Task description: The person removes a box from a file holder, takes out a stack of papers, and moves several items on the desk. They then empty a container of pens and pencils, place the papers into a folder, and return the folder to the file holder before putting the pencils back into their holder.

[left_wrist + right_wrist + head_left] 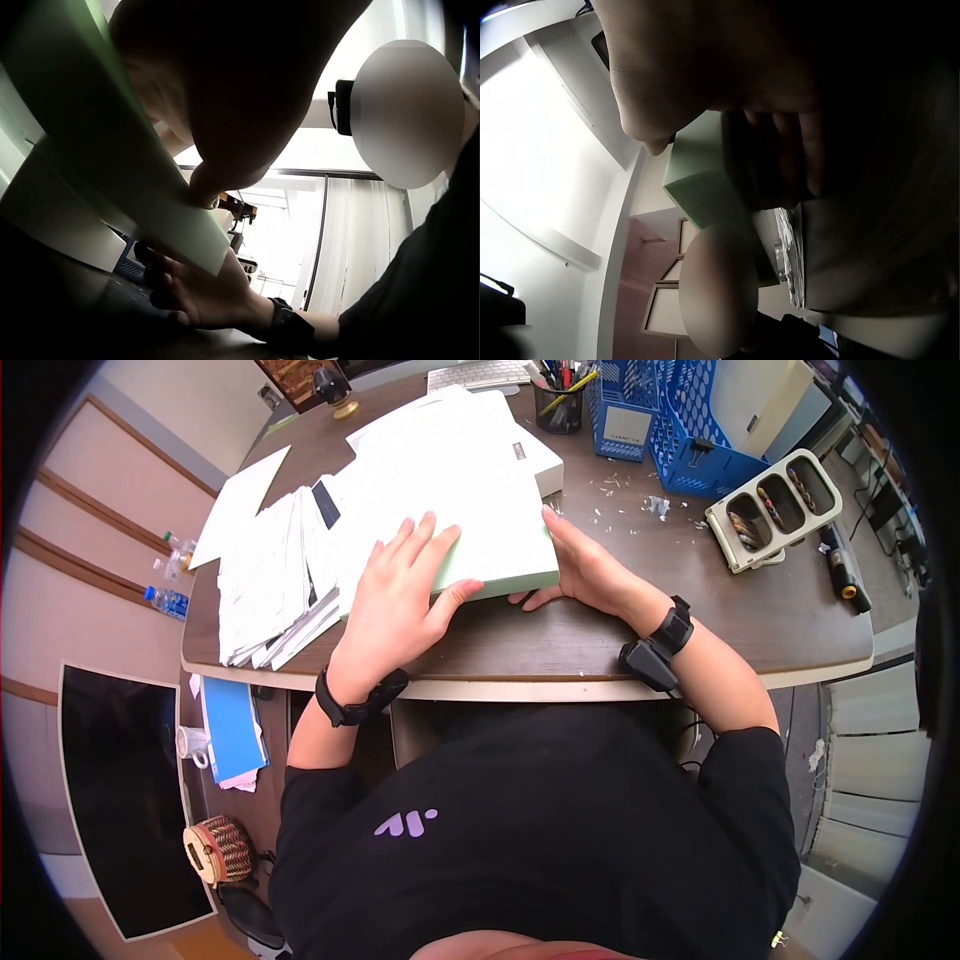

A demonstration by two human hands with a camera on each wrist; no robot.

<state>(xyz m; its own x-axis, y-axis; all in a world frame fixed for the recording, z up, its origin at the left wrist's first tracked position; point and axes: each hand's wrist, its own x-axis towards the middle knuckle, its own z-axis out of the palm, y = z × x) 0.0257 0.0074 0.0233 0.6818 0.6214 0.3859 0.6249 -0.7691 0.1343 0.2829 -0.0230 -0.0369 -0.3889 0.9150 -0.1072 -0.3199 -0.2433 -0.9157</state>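
Note:
A flat, pale green box with a bright, washed-out top lies across the middle of the desk, over other white items. My left hand rests on its near left part, fingers stretched out over the top and thumb along the front edge. At the right end, my right hand holds the corner, with some fingers reaching under it. In the left wrist view, the right end of the box shows above the desk. From the right wrist, the fingers extend below the green box.
Stacked papers lie left of the box, and a white box sits behind it. Further right are a pen cup, blue file holders, a three-slot tray and paper scraps. The desk's front edge runs before my body.

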